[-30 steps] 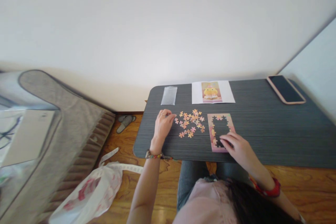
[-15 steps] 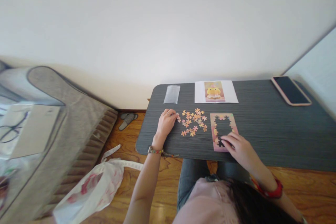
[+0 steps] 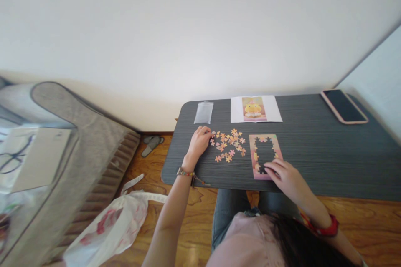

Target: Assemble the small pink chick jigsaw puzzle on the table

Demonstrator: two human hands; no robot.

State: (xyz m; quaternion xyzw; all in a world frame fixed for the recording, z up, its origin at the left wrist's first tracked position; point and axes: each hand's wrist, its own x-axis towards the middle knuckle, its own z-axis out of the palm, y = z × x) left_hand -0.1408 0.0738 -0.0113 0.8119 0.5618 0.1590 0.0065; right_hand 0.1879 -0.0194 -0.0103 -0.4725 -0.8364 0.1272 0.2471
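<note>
On the dark table, my left hand (image 3: pixel 200 141) is at the left edge of a loose spread of jigsaw pieces (image 3: pixel 232 142), its thumb and fingertips closed on a small puzzle piece (image 3: pixel 213 133). My right hand (image 3: pixel 286 177) rests over the lower right part of a pink-bordered puzzle (image 3: pixel 252 150), with its border pieces joined and a dark gap in the middle. The fingers of that hand are bent together at the lower edge of the gap; whatever they may hold is hidden. Behind lies a white sheet (image 3: pixel 272 108) with a picture of a yellow figure.
A clear plastic bag (image 3: pixel 204 112) lies at the table's back left, and a phone (image 3: pixel 344 106) at the back right. Left of the table (image 3: pixel 313 146) are a grey sofa (image 3: pixel 94 142), slippers (image 3: pixel 152 145) and a white plastic bag (image 3: pixel 125 221) on the floor.
My left hand has moved slightly away from me along the edge of the loose pieces, from one piece to another. My right hand stays over the puzzle. The view has shifted slightly.
</note>
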